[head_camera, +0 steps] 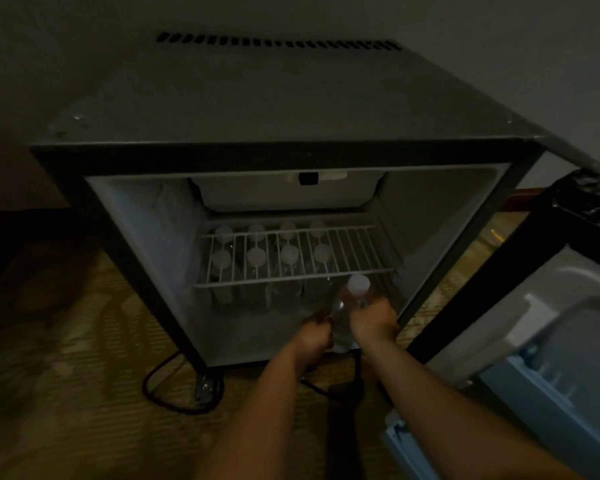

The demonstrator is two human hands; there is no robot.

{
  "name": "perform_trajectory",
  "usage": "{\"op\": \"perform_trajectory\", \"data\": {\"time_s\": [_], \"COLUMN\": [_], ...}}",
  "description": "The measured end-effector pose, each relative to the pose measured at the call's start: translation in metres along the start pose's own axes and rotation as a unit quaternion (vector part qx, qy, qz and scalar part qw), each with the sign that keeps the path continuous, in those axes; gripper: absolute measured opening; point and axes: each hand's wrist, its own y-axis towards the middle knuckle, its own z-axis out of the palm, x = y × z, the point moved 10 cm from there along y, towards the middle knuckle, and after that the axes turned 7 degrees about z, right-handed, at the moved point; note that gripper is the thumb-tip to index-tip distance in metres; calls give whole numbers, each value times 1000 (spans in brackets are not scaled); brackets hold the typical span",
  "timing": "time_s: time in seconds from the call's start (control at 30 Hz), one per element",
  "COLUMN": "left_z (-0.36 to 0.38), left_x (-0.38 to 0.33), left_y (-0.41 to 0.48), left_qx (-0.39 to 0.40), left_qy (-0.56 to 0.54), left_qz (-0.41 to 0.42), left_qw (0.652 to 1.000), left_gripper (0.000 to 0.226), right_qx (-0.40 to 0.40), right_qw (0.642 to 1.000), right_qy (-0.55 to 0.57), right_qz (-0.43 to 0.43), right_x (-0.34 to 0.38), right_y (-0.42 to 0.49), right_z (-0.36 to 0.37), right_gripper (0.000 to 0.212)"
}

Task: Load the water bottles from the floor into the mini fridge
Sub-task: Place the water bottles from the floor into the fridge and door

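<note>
Your left hand (315, 332) and right hand (374, 320) both curl round one water bottle (341, 318), at front right of mini fridge (291, 109) lower compartment, just before wire shelf (354, 251) edge. Long axis near upright, cap (358, 285) up, leaning slightly right. Stored bottles (257, 259) stand upright under shelf.
</note>
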Motion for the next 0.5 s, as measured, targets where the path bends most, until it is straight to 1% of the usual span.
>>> {"op": "perform_trajectory", "data": {"time_s": [0.07,0.13,0.23,0.3,0.4,0.43,0.5], "left_z": [2,1,3,5,8,12,22], "left_x": [4,10,20,29,39,43,45], "left_y": [11,22,32,38,45,45,44], "left_qx": [-8,-24,-18,-16,-42,-40,-20], "left_qy": [-10,-25,-37,-50,-136,-167,-187], "left_qz": [-19,-39,-31,-29,-56,-74,-90], "left_qw": [1000,999,999,998,988,982,978], "left_gripper": [30,36,39,42,43,43,42], "right_qx": [0,2,1,17,2,-5,-1], "right_qw": [999,999,1000,999,999,999,998], "right_qy": [-38,-25,9,2,-31,-39,-57], "right_qz": [-10,-27,-27,-41,-40,-34,-27], "right_x": [0,0,-2,0,0,-1,0], "right_y": [6,12,22,27,33,35,43], "right_z": [6,12,19,24,20,18,20], "right_gripper": [40,43,40,38,40,43,45]}}
